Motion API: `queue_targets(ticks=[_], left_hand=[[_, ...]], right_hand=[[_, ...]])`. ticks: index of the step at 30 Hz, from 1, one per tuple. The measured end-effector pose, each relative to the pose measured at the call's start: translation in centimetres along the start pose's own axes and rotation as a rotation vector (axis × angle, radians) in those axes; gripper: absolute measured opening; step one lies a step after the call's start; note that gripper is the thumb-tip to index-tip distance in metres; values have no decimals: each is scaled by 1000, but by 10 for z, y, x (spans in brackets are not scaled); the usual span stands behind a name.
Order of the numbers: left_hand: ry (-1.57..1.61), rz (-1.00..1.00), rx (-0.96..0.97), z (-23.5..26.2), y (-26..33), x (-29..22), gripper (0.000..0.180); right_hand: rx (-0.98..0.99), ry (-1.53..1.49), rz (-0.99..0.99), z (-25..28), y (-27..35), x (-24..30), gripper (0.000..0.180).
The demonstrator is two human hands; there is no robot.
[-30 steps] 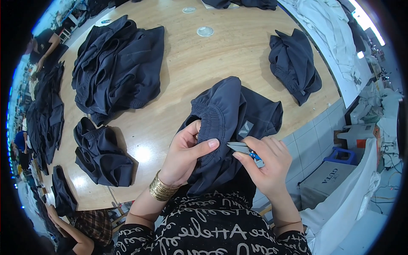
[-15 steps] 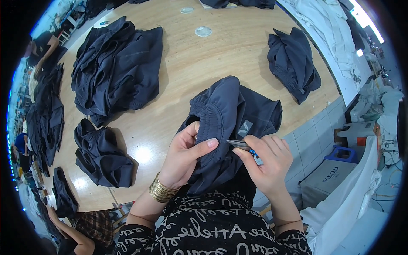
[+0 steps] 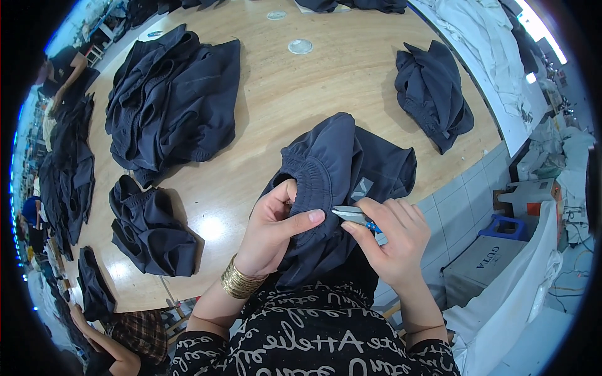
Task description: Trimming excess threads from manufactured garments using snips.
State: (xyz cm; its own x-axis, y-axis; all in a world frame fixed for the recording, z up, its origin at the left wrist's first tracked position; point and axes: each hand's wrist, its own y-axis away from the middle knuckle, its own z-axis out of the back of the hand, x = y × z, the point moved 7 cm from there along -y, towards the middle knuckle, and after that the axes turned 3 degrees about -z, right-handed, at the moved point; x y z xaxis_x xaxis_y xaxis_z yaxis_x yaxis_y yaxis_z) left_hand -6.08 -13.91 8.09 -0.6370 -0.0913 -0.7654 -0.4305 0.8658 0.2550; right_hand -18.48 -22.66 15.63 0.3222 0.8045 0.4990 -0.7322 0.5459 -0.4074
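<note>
Dark navy shorts [image 3: 338,150] with a gathered elastic waistband lie bunched at the near edge of the table. My left hand [image 3: 269,229] grips the waistband, fingers inside the opening and thumb pressed on the outside. In my right hand [image 3: 398,238] is a pair of small thread snips [image 3: 353,214] with blue on the handle. Their pointed blades reach to the fabric just below the waistband, close to my left thumb; I cannot tell whether they touch it. A small light-grey logo patch [image 3: 362,188] shows on the cloth.
Dark garments form a big heap [image 3: 175,100] at the far left, a smaller pile [image 3: 153,232] nearer, and another bundle [image 3: 433,94] at the right. The wooden table [image 3: 282,81] ends at my right, above a grey box [image 3: 480,263]. Another person's arm [image 3: 103,341] shows lower left.
The snips have turned slightly and their tips now sit a little nearer my left thumb. The waistband and left thumb have shifted slightly right.
</note>
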Motion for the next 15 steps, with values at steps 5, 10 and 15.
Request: queue_targets(ticks=[5, 10, 15], left_hand=[[3, -2, -3, -1, 0, 0, 20], [3, 16, -7, -2, -1, 0, 22], [-3, -10, 14, 2, -3, 3, 28]], right_hand=[[12, 3, 4, 0, 1, 1, 24], [15, -19, -5, -2, 0, -1, 24], [-28, -61, 27, -2, 1, -2, 26]])
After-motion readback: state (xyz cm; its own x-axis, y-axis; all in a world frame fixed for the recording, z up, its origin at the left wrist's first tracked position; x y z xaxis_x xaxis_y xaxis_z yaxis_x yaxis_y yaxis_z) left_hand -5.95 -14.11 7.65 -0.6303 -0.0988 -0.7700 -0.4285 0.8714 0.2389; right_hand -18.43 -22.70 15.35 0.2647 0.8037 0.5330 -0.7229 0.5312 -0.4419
